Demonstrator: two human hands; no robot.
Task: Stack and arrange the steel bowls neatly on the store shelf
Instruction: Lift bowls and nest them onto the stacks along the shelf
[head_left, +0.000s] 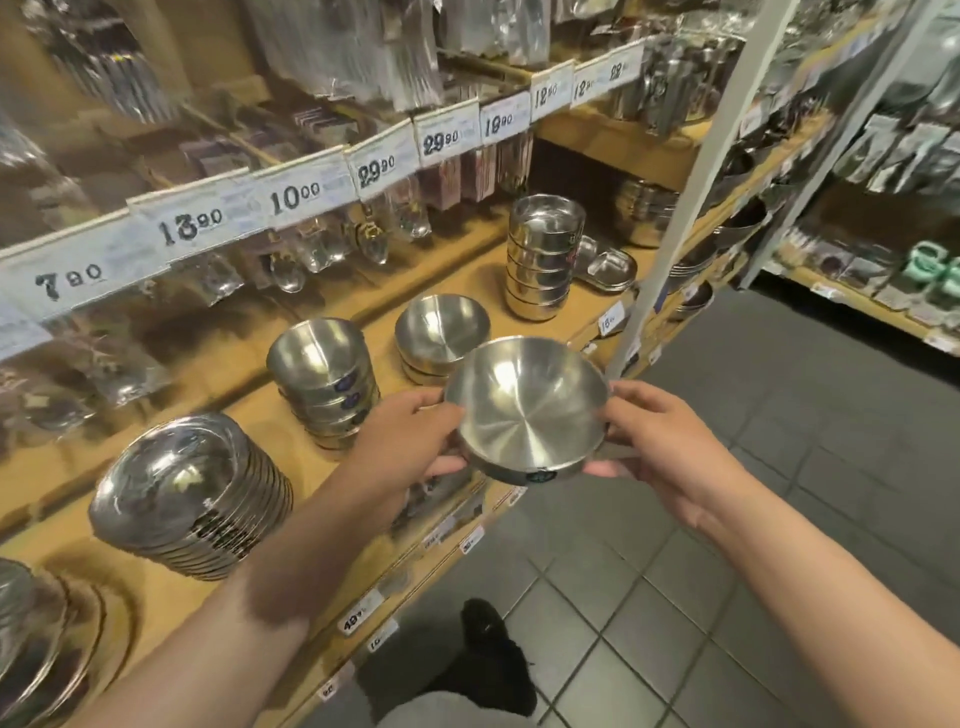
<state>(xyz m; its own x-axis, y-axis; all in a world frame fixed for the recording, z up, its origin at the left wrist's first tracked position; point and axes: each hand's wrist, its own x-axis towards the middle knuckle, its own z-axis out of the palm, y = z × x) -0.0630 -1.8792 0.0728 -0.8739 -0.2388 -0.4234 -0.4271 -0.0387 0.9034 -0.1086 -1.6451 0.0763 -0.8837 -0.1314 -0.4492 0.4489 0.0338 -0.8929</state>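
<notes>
A: What is the head camera showing of the room?

B: A wooden store shelf is running along the left, with white price tags hanging above it and a grey tiled floor lying to its right. Packaged cutlery is hanging behind the tags, blurred.

A: How many bowl groups are sitting on that shelf?

B: Four clear ones. A tilted stack of wide bowls is leaning at the shelf's near end; past it a short stack, then a low pair, then a tall column at the far end. One more pile is showing partly at the lower left corner.

A: And the bowl being handled?

B: One steel bowl is hovering just off the shelf's front edge, near the low pair. Its mouth is tipping up towards the camera; being round, it is showing no long axis.

A: The grip?

B: The left hand and right hand are each pinching opposite sides of its rim, fingers closed on it.
</notes>
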